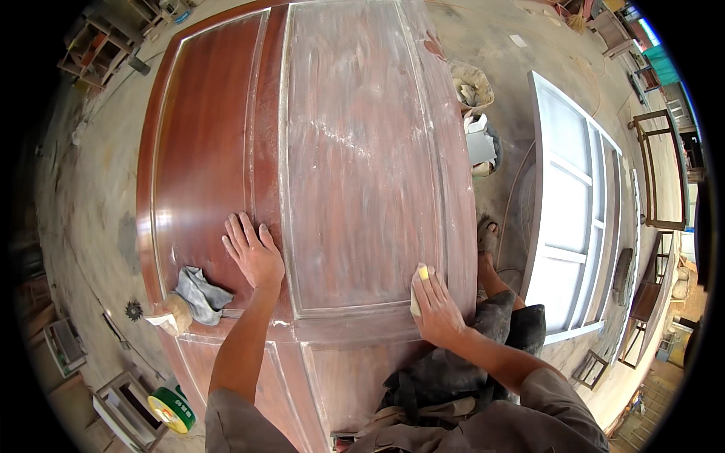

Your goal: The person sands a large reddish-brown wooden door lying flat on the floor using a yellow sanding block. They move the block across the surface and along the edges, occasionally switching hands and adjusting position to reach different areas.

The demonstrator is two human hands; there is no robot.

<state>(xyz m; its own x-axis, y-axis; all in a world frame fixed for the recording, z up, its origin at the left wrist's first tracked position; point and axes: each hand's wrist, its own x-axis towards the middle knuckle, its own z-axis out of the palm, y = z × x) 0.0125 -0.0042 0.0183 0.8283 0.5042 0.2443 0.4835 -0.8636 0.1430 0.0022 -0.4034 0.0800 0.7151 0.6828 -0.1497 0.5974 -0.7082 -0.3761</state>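
Note:
A large wooden door panel (pixel 362 174) lies flat in front of me, its right section dulled by whitish dust and its left section glossy red-brown. My left hand (pixel 255 253) rests flat on the glossy side beside the middle rail, fingers spread, holding nothing. Near the lower right corner of the dusty section, my right hand (pixel 438 309) presses down on a pale piece of sandpaper (pixel 415 305), mostly hidden under the fingers. Something yellow (pixel 424 272) shows at its fingertips. A crumpled grey cloth (pixel 201 294) lies on the lower left edge, against a tan roll (pixel 177 311).
To the right, a white-painted frame (pixel 563 219) stands on the concrete floor. Between it and the panel are a sack (pixel 472 84) and a bin of scraps (pixel 483 143). A green and yellow round container (pixel 172 410) sits at lower left. Dark wooden frames (pixel 664 170) line the far right.

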